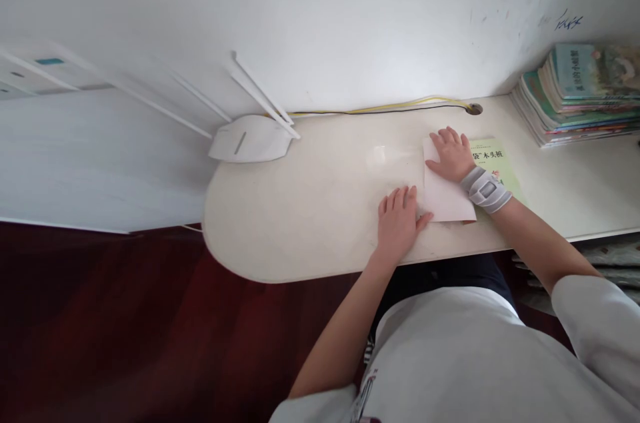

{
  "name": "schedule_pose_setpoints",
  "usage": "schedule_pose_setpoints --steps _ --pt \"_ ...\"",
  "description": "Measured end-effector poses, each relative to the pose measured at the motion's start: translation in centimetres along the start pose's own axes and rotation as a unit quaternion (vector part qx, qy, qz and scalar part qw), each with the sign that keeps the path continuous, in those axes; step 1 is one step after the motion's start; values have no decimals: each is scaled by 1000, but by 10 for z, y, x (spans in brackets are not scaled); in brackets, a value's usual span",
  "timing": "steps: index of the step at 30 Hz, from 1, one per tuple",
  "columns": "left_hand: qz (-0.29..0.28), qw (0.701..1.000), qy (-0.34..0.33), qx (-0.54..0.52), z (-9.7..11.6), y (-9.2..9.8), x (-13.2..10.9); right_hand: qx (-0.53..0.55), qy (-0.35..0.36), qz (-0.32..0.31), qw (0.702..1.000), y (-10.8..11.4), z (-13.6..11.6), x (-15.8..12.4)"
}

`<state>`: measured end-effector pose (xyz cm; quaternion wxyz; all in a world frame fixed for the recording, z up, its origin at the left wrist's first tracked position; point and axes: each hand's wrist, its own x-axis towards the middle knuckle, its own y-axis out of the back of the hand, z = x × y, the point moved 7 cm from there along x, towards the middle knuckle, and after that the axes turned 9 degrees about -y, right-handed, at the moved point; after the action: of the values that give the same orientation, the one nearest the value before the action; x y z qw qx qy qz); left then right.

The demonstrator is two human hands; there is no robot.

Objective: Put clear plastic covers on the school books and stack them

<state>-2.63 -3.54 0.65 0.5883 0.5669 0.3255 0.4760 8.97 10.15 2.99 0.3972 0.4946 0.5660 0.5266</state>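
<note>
A pale, blank sheet point(445, 200) lies on the white desk point(310, 210), beside and partly against a light green book cover point(503, 163) with printed characters. Whether the sheet is a page of that book or a loose paper, I cannot tell. My right hand point(453, 155), with a grey and white band on its wrist, rests flat across the sheet's upper part, fingers spread. It hides some of the cover. My left hand point(399, 220) lies palm down on the desk at the sheet's lower left, its thumb close to the sheet's edge.
A white router point(250, 140) with upright antennas stands at the desk's back left. Yellow and black cables point(380, 107) run along the wall to a round hole point(474, 109). Stacked books point(575, 96) fill the back right corner. The desk's rounded left end overhangs a dark red floor point(150, 316).
</note>
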Motion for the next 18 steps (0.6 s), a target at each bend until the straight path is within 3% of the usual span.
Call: schedule_pose_setpoints --steps 18 --pt "-33 999 14 4 1 -8 3 -79 17 -11 997 -3 -20 -6"
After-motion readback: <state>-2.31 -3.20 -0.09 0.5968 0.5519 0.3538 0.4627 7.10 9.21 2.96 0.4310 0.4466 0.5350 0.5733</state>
